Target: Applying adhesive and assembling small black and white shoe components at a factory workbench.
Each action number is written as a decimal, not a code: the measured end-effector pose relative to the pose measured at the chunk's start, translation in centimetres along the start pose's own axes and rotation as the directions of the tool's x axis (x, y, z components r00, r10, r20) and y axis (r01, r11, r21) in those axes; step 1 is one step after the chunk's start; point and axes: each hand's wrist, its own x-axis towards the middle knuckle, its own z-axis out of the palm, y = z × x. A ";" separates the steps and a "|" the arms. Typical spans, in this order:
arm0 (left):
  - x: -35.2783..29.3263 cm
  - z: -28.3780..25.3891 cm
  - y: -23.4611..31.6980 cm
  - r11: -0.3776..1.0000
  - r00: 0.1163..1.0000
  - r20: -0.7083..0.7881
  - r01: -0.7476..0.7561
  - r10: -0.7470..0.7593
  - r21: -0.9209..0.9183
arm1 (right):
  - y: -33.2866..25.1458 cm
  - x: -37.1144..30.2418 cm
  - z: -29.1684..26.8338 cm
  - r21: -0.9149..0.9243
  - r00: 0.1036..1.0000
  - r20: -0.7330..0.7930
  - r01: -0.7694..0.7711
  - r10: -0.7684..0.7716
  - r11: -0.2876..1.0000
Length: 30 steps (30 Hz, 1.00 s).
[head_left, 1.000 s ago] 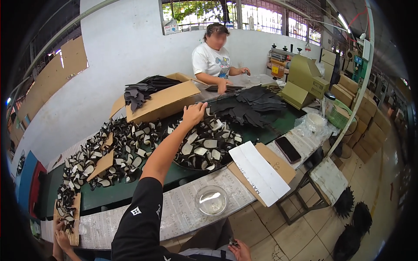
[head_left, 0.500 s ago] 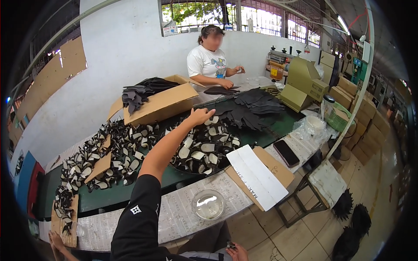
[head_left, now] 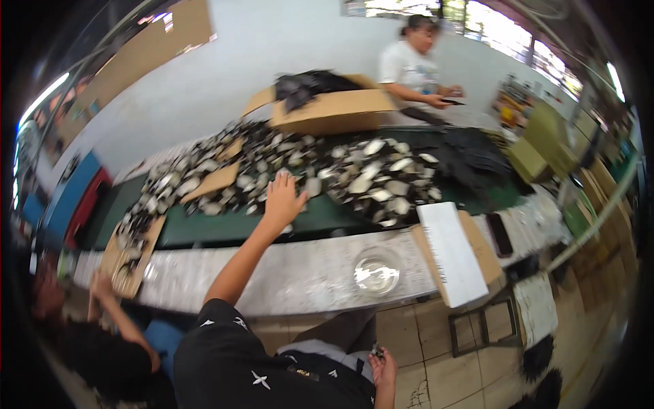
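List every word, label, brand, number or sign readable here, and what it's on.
White sheet: dark writing along its left edge, too blurred to quote.
Pale tabletop: any print is too blurred to read.
Black shirt: white star-like shapes, plus a small mark near the waist, too small to read.
No other text is readable.

Over my feed, I'm seeing black-and-white pieces (head_left: 381, 178) speckling dark green belt (head_left: 194, 230). Shirt (head_left: 262, 351) below is showing black, bearing white star-shaped motifs. Box (head_left: 330, 119) is showing tan, sheets (head_left: 306, 87) in it black; machine (head_left: 545, 140) olive green, paper (head_left: 453, 258) white, phone (head_left: 499, 236) black.
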 end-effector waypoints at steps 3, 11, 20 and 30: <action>-7.1 -0.4 -3.1 0.955 0.883 0.368 0.245 -0.290 0.166 | 0.0 0.5 0.1 -0.066 0.999 0.033 -0.015 0.017 0.998; -9.4 1.8 -5.7 0.931 0.994 0.075 0.105 -0.084 -0.348 | 0.6 -0.6 2.1 -0.209 0.998 0.059 -0.003 0.016 0.978; -10.1 -5.4 -2.2 0.692 0.975 0.050 0.190 -0.216 -0.696 | -2.0 -6.5 6.6 -0.729 0.945 0.305 0.313 -0.120 0.609; -21.1 -10.1 3.7 -0.088 0.922 0.387 0.384 -0.022 -0.919 | -7.0 -14.3 14.1 -0.586 0.939 0.270 0.336 -0.214 0.737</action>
